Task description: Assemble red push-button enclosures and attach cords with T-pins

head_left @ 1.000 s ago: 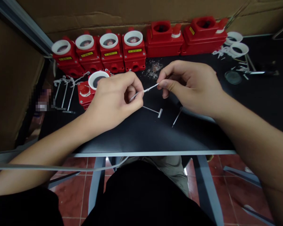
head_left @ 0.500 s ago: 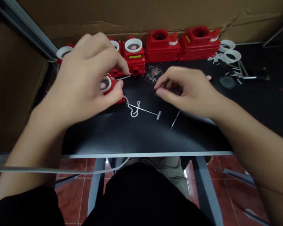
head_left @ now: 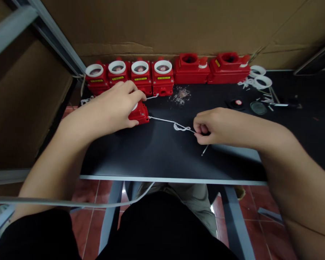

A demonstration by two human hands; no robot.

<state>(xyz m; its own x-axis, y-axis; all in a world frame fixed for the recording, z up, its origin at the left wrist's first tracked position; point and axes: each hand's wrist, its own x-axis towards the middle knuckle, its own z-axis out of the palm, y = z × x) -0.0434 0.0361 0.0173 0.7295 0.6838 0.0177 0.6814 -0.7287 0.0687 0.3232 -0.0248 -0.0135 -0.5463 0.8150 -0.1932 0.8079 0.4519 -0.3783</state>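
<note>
My left hand (head_left: pixel 111 106) is closed over a small red box (head_left: pixel 141 112) lying on the black table (head_left: pixel 151 155). From the box's right corner a white cord (head_left: pixel 162 119) runs taut to the right. Its far end reaches my right hand (head_left: pixel 213 126), whose fingers are pinched together. A loose loop of cord (head_left: pixel 181 127) hangs around the taut part. Whatever else is inside the right fingers is hidden. Just below that hand, a thin metal rod (head_left: pixel 204 150) rests on the table.
Along the cardboard wall (head_left: pixel 178 25) stand several red boxes with white rings (head_left: pixel 163 67) and two larger red boxes (head_left: pixel 191 74). White shavings (head_left: pixel 181 95) lie before them. White rings (head_left: pixel 262 82) and a round glass (head_left: pixel 258 108) are at right.
My left hand has closed on the small red box. My right hand has moved down and grips the cord's end, now pulled straight. The T-shaped metal tool no longer lies in plain view.
</note>
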